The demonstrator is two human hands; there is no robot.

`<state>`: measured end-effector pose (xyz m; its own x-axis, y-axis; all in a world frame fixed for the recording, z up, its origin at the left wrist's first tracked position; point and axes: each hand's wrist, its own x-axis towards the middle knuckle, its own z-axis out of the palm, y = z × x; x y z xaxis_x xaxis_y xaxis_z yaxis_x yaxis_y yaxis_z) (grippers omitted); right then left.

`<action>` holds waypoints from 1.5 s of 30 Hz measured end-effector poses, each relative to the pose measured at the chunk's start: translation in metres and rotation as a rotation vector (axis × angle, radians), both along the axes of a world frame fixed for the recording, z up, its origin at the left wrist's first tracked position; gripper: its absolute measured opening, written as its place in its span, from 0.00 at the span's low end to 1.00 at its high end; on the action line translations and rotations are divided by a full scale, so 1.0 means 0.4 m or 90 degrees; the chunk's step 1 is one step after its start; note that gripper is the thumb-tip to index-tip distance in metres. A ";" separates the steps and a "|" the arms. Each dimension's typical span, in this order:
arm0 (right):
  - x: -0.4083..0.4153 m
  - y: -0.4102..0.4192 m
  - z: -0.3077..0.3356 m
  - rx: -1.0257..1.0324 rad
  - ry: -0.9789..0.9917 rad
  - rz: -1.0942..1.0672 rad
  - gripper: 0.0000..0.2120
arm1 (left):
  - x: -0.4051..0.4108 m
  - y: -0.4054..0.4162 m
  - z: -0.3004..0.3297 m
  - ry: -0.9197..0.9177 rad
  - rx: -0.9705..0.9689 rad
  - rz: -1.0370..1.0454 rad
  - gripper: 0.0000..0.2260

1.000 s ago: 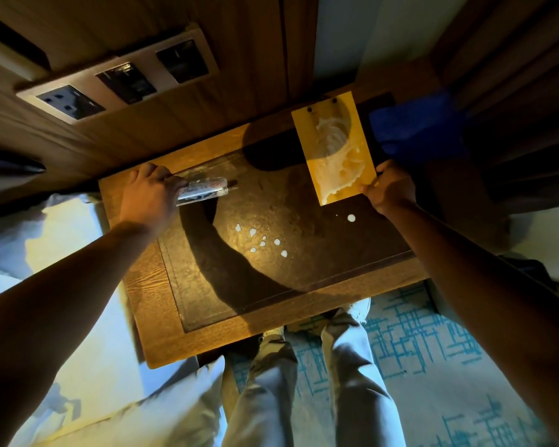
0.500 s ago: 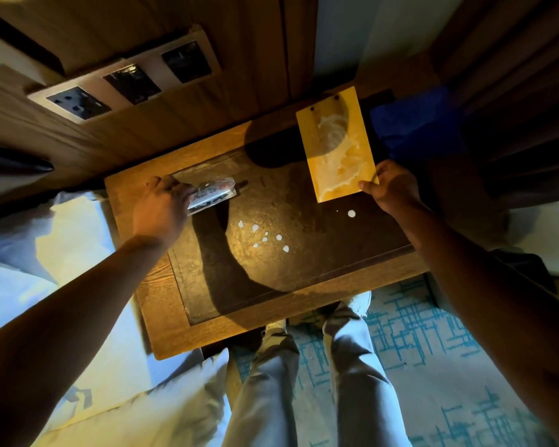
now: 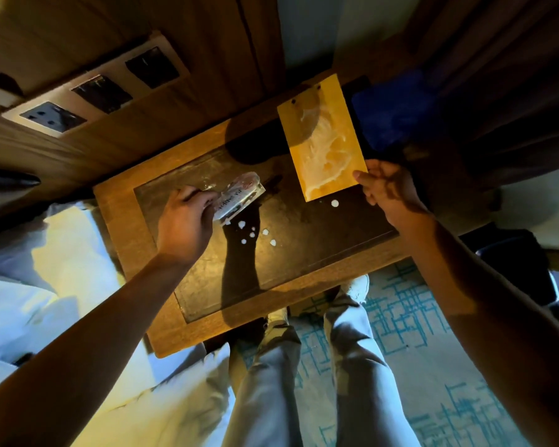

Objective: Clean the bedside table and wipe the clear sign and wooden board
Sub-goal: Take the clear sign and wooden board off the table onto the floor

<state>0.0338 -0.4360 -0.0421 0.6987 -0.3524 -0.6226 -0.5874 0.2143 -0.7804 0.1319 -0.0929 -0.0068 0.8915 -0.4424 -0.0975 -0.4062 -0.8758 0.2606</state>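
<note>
The bench (image 3: pixel 126 221) fills the middle of the frame, a wooden frame around a dark inset top. In the centre-left, the left hand (image 3: pixel 183 227) curls its fingers round the clear sign (image 3: pixel 238 200), gripping it by its near end so the printed piece sticks out toward the upper right, just above the dark top. Below and to the right of the sign, a scatter of white droplets (image 3: pixel 255 235) lies on the dark surface, with one more droplet beside the near corner of the wooden board (image 3: pixel 323 137). The board sits in the upper centre-right of the frame, tilted, its yellow face smeared with pale residue. The right hand (image 3: pixel 389 188) pinches the board's lower right corner, thumb on top. A blue cloth (image 3: pixel 397 111) lies just to the right of the board in shadow. In the upper left, a socket panel (image 3: pixel 94 88) is set in the wooden wall. White bedding (image 3: pixel 29 285) occupies the left side, and patterned carpet (image 3: pixel 417 333) shows at lower right beside the person's trouser legs (image 3: pixel 271 398).
</note>
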 end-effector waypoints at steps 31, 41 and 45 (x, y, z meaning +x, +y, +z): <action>-0.527 -0.136 0.134 0.027 -0.158 -0.476 0.07 | -0.043 -0.431 0.117 0.007 -0.073 -0.282 0.11; -0.795 0.009 0.138 0.020 -0.148 -0.697 0.07 | -0.169 -0.574 0.087 0.047 -0.129 -0.517 0.09; -0.934 0.067 0.123 0.041 -0.144 -0.855 0.06 | -0.287 -0.669 0.058 0.071 -0.136 -0.629 0.09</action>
<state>-0.3396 -0.4092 0.0070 -0.0675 -0.8099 -0.5826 0.2387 0.5539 -0.7976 0.0171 -0.3607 0.0166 0.1075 -0.9942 0.0095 -0.8866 -0.0916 0.4534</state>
